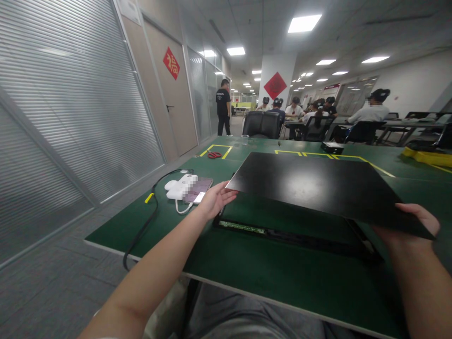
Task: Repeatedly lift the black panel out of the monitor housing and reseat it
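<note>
A large flat black panel [318, 186] hangs level a little above the green table [261, 273]. My left hand [215, 197] grips its near left corner. My right hand [411, 226] grips its near right edge, thumb on top. Under the panel lies a thin black frame [289, 235] with a strip of green circuit board along its front edge, resting on the table.
A white power strip [178, 187] and a phone [198, 189] sit left of my left hand, with a black cable [141, 230] running off the table edge. Red scissors [214, 155], a clear cup [245, 139] and a black chair [262, 125] lie farther back. Several people sit at far tables.
</note>
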`<action>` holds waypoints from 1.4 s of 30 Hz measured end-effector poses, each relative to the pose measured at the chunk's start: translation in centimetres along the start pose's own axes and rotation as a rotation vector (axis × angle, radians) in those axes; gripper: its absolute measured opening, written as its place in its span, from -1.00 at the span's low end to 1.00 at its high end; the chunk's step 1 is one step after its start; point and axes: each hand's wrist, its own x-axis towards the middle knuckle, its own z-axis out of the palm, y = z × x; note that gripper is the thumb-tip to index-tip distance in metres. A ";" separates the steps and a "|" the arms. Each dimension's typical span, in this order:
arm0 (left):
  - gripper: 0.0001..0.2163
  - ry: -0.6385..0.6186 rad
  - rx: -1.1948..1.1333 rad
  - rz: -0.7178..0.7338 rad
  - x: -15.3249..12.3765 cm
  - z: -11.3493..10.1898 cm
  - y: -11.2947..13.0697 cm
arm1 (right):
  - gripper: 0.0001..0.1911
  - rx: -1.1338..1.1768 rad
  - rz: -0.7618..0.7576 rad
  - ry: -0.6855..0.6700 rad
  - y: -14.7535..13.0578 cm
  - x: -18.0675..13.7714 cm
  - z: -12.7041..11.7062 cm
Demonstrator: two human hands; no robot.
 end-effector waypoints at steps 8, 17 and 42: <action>-0.67 -0.041 -0.009 0.025 -0.7 -0.4 1.9 | -0.63 -0.115 0.170 -0.032 0.5 -0.4 0.4; -0.68 0.025 -0.039 0.159 -0.9 -0.6 3.5 | -0.73 -0.364 0.454 -0.268 1.3 1.5 -0.6; -0.74 0.099 0.200 0.096 -0.3 -0.5 0.7 | -0.82 -0.852 0.139 -0.051 2.9 1.7 -0.4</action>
